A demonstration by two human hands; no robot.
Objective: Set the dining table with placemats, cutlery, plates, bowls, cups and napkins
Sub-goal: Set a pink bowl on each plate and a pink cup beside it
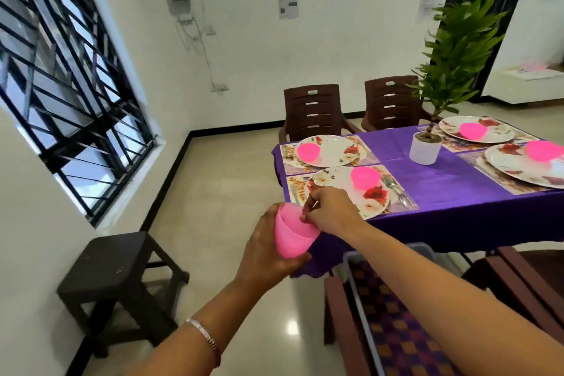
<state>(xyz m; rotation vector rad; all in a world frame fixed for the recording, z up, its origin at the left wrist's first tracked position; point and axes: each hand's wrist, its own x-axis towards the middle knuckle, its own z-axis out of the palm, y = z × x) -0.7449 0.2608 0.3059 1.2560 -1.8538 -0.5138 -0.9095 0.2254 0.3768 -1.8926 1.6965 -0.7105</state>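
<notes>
My left hand (268,256) grips a pink plastic cup (291,232), held in the air just off the table's near left corner. My right hand (331,212) pinches the cup's rim with its fingertips. The table has a purple cloth (442,183). On it lie several floral placemats, each bearing a floral plate with a pink bowl: the nearest plate (375,201) with its bowl (364,177), and another plate (338,149) with a bowl (309,152) behind it. Cutlery (396,191) lies to the right of the nearest plate.
A potted plant in a white pot (424,148) stands mid-table. Two more plates with pink bowls (473,130) (544,150) sit at the right. Brown chairs (314,110) stand at the far side, another chair with a basket (393,314) below me. A dark stool (119,272) stands by the window.
</notes>
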